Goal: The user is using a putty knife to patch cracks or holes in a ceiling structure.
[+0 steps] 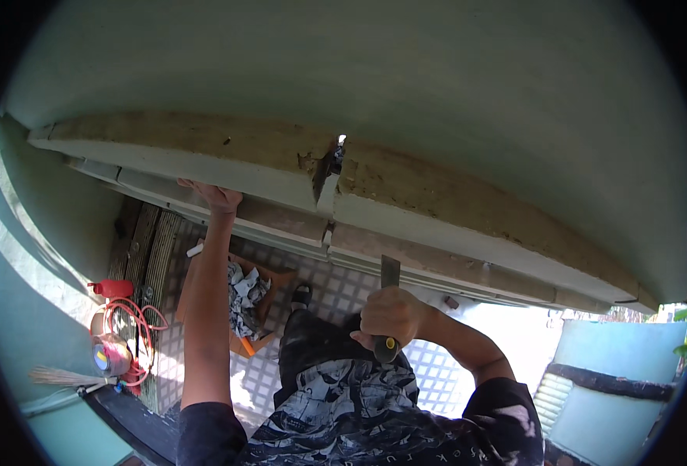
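Note:
My right hand [392, 318] is closed around the dark handle of a putty knife [390, 272], held in front of my body. Its flat metal blade points up toward the slats, and the handle's end shows a yellow spot. My left hand [215, 196] reaches up and rests on a lower pale slat [273, 217], fingers stretched along it to the left and partly in shadow. Above that hand runs a long pale ledge [242, 163] with a worn brown top edge. A broken, dark gap [328, 171] splits the ledge near its middle.
Below my left arm, an open cardboard box [281, 278] holds crumpled newspaper [246, 299]. At the left are a red container [113, 289], a coiled red hose [151, 342], a straw broom [67, 377] and wooden boards [145, 241]. Tiled floor [343, 283] lies beneath.

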`<control>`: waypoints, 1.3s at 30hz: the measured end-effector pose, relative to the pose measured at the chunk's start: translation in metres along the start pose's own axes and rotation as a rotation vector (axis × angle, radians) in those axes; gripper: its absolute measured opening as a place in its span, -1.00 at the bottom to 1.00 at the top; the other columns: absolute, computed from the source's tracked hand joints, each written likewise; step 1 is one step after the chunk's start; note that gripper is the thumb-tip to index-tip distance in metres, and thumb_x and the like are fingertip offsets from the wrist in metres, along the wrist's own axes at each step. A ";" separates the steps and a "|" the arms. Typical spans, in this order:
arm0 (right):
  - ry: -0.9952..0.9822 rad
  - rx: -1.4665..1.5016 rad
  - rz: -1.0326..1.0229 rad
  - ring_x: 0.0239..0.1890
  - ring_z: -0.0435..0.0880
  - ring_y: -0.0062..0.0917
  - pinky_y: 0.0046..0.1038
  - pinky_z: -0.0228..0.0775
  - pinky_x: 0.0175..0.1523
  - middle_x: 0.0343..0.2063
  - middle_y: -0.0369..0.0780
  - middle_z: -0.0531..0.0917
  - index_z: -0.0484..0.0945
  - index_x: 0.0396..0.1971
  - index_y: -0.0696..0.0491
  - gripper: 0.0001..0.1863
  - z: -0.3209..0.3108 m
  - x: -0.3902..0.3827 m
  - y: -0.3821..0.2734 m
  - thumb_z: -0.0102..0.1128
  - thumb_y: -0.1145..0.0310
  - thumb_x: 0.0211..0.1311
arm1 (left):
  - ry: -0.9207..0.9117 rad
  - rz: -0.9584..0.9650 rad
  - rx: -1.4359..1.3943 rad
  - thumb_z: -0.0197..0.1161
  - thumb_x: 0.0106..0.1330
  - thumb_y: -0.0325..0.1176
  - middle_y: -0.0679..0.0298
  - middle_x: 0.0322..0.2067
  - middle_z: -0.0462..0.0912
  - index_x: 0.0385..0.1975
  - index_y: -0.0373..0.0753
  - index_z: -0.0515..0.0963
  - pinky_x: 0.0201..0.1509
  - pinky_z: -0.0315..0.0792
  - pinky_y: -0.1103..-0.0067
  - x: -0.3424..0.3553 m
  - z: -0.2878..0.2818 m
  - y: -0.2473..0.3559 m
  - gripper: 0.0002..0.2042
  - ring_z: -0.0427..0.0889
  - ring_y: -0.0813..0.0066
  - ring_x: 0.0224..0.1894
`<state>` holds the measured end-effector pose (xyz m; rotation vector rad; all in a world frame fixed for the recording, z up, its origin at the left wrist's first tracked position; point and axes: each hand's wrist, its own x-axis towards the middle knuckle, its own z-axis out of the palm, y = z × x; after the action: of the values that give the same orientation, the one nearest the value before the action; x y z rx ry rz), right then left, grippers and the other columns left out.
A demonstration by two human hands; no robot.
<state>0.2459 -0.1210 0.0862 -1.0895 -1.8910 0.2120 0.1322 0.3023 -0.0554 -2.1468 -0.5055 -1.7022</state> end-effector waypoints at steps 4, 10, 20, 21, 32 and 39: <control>0.020 0.019 0.000 -0.72 0.45 -0.48 -0.43 0.17 -0.64 -0.77 -0.35 0.37 0.38 -0.71 -0.04 -0.73 -0.007 0.000 0.008 0.33 0.49 -0.05 | 0.026 -0.034 -0.053 -0.14 0.31 -0.06 -0.02 0.07 0.37 0.00 -0.25 0.40 0.06 0.04 0.24 0.015 -0.002 0.008 -0.56 0.27 0.02 0.01; -0.003 0.128 -0.030 -0.79 0.35 -0.47 -0.45 0.12 -0.69 -0.79 -0.29 0.29 0.33 -0.77 0.04 -0.71 -0.014 -0.002 0.009 0.25 0.59 -0.05 | 0.072 -0.099 -0.176 -0.18 0.35 0.04 -0.03 0.05 0.38 0.01 -0.27 0.41 0.02 0.08 0.25 0.055 -0.013 0.036 -0.49 0.28 0.00 0.00; -0.092 0.114 -0.086 -0.73 0.45 -0.52 -0.48 0.23 -0.62 -0.76 -0.35 0.40 0.39 -0.74 -0.08 -0.70 -0.023 -0.012 -0.010 0.35 0.48 -0.03 | 0.013 -0.151 -0.158 -0.21 0.37 0.06 -0.14 0.20 0.25 0.18 -0.37 0.27 0.22 0.01 0.13 0.055 -0.024 0.032 -0.39 0.18 -0.19 0.22; -0.108 0.144 -0.160 -0.71 0.46 -0.53 -0.49 0.25 -0.61 -0.75 -0.36 0.42 0.41 -0.72 -0.09 -0.72 -0.024 -0.011 -0.016 0.37 0.46 -0.03 | 0.014 -0.151 -0.162 -0.21 0.37 0.06 -0.14 0.20 0.25 0.18 -0.37 0.27 0.22 0.01 0.13 0.055 -0.022 0.034 -0.39 0.18 -0.19 0.22; -0.067 0.175 -0.033 -0.71 0.47 -0.52 -0.45 0.21 -0.63 -0.73 -0.42 0.45 0.40 -0.70 -0.12 -0.72 -0.026 -0.015 0.003 0.36 0.49 -0.05 | -0.002 -0.056 -0.151 -0.22 0.39 -0.04 -0.12 0.29 0.16 0.27 -0.38 0.17 0.20 0.01 0.18 0.047 -0.017 0.020 -0.40 0.17 -0.14 0.25; -0.098 0.225 -0.082 -0.71 0.45 -0.47 -0.43 0.21 -0.62 -0.74 -0.35 0.41 0.36 -0.75 -0.05 -0.70 -0.022 0.000 0.009 0.33 0.52 -0.05 | 0.024 -0.034 -0.097 -0.23 0.38 -0.03 -0.13 0.30 0.15 0.30 -0.37 0.14 0.19 0.02 0.18 0.050 -0.016 0.027 -0.39 0.16 -0.14 0.26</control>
<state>0.2687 -0.1216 0.0936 -0.8612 -1.9410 0.4277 0.1424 0.2745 -0.0048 -2.1936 -0.4643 -1.8035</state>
